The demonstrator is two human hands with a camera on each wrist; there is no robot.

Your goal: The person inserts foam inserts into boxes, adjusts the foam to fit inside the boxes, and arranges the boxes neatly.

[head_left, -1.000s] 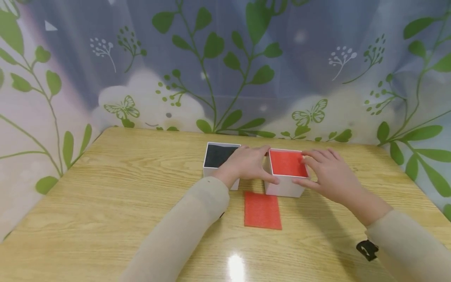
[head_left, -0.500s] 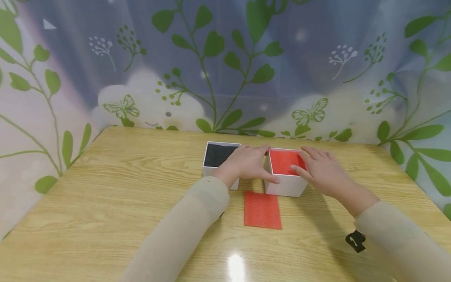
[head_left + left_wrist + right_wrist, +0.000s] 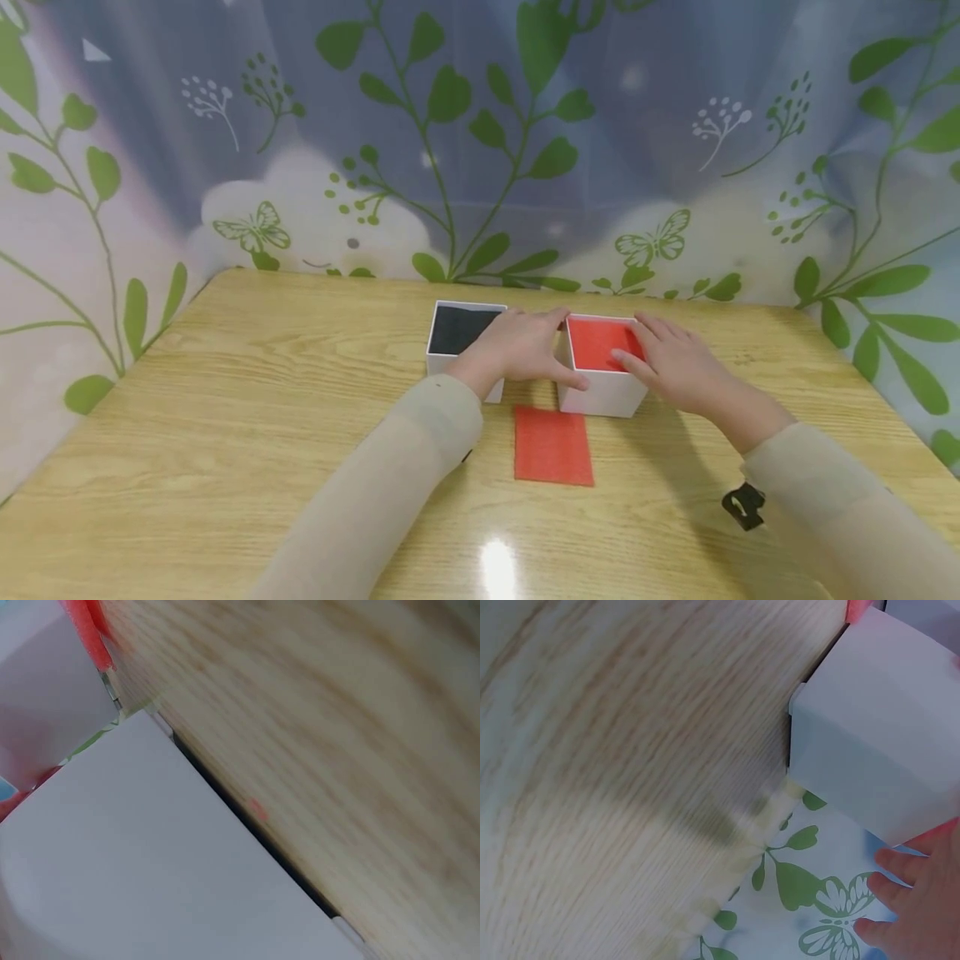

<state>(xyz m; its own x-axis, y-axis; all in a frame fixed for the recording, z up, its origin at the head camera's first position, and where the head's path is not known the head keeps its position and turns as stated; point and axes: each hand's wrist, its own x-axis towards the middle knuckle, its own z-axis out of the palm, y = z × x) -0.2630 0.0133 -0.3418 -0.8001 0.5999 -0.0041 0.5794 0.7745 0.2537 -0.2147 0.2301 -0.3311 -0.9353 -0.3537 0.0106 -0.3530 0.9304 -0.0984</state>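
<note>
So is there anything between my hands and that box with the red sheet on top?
Nothing visible. The left hand already rests against the left side of the red-topped box, and the right hand lies across its top right edge.

Worktop (image 3: 225, 400): light wood grain, glossy, with a bright glare spot (image 3: 498, 568) near the front edge. Backdrop (image 3: 480, 142) behind and at both sides: blue-grey and white sheet printed with green leaves and butterflies.

The table (image 3: 225, 400) is seen from above by the head view, facing forward and down. The white box (image 3: 150, 877) is viewed very closely by the left wrist view. The same box (image 3: 877, 750) and the table are shared by the right wrist view.
</note>
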